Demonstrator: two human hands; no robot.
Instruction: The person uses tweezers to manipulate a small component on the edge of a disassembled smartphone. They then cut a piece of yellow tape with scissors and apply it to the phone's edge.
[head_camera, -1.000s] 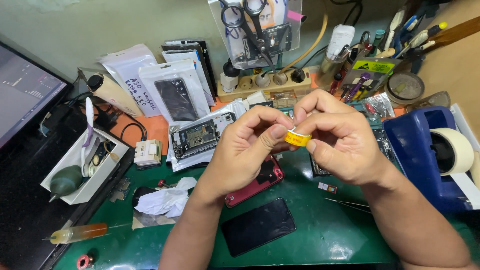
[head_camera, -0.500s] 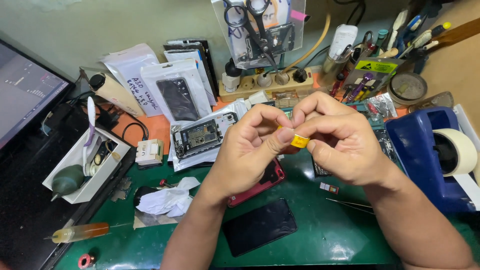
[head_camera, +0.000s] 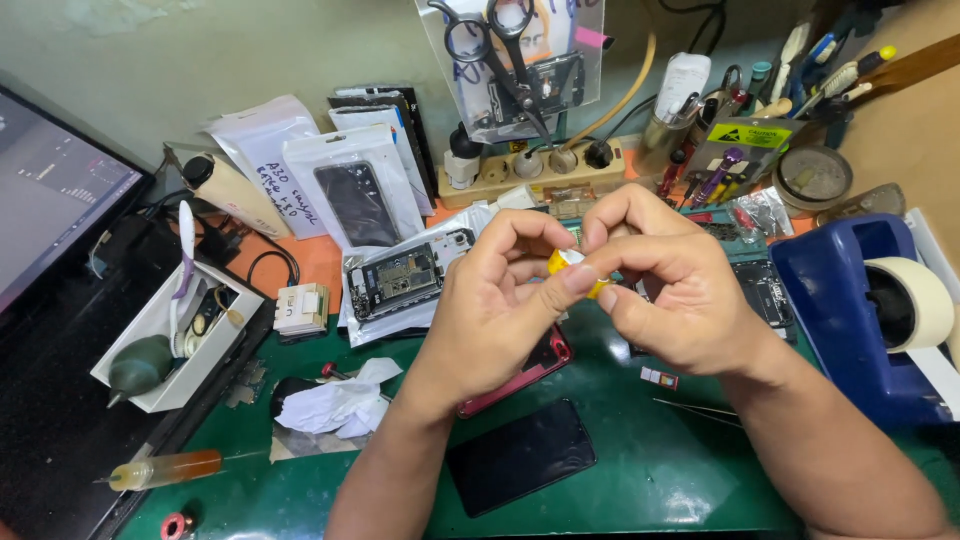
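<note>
Both hands meet above the green mat (head_camera: 690, 470): left hand (head_camera: 500, 310) and right hand (head_camera: 670, 290) pinch a small yellow tape roll (head_camera: 572, 268) between fingertips. Red phone frame (head_camera: 540, 365) lies beneath; black screen panel (head_camera: 520, 455) nearer; blue tape dispenser (head_camera: 840, 300) at right.

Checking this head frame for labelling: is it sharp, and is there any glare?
Head view: even, soft light; both hands, left hand and right hand, look sharp, as does the small yellow piece they pinch; mild sheen on the green mat; edges bow slightly.
</note>
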